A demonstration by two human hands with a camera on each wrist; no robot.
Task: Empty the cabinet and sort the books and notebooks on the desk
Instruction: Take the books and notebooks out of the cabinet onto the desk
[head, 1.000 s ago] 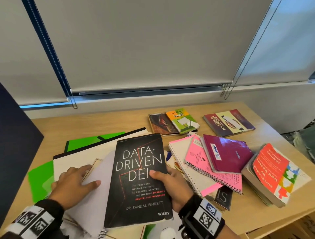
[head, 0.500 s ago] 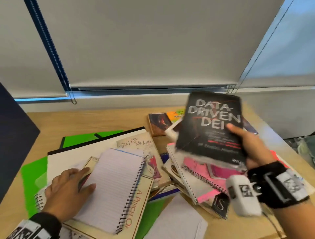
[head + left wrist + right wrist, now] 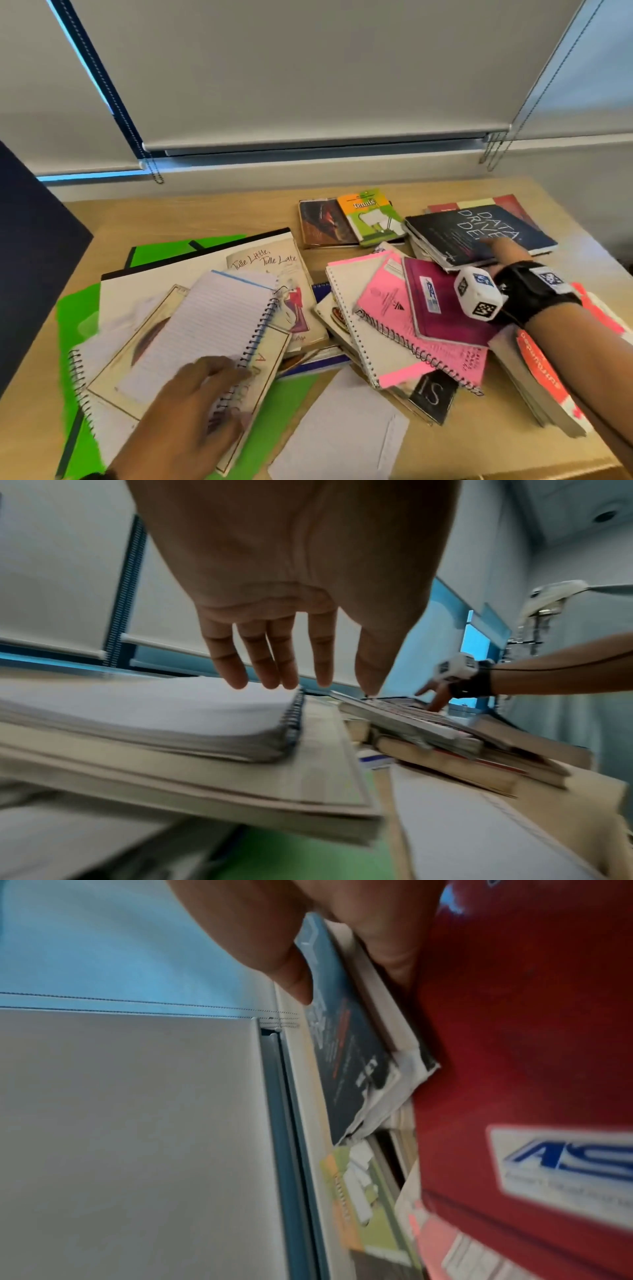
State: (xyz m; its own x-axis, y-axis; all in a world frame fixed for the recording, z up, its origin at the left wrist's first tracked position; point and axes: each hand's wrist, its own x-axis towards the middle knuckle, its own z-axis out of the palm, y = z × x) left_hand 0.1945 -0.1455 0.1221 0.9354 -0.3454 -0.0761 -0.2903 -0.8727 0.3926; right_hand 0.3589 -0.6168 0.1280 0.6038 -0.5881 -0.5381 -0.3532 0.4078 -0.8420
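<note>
The black book "Data Driven DEI" (image 3: 479, 233) lies at the back right of the desk (image 3: 205, 212), on top of a red-and-cream book (image 3: 507, 202). My right hand (image 3: 501, 248) grips its near edge. In the right wrist view the thumb (image 3: 291, 969) sits on the cover (image 3: 346, 1053), with fingers beneath. My left hand (image 3: 212, 380) hovers with straight, spread fingers (image 3: 322, 666) over an open spiral notebook (image 3: 205, 329) with lined pages, which tops the left pile.
A tennis book (image 3: 368, 216) and a dark book lie at the back middle. Pink (image 3: 387, 308) and maroon (image 3: 442, 301) notebooks are heaped at centre right, beside an orange book (image 3: 537, 370). Green folders (image 3: 164, 250) lie under the left pile. A loose sheet (image 3: 342, 428) lies in front.
My right hand lifted the black book off the left pile and carried it to the back right, onto the red-and-cream book. My left hand slid right, toward the notebook's spiral edge.
</note>
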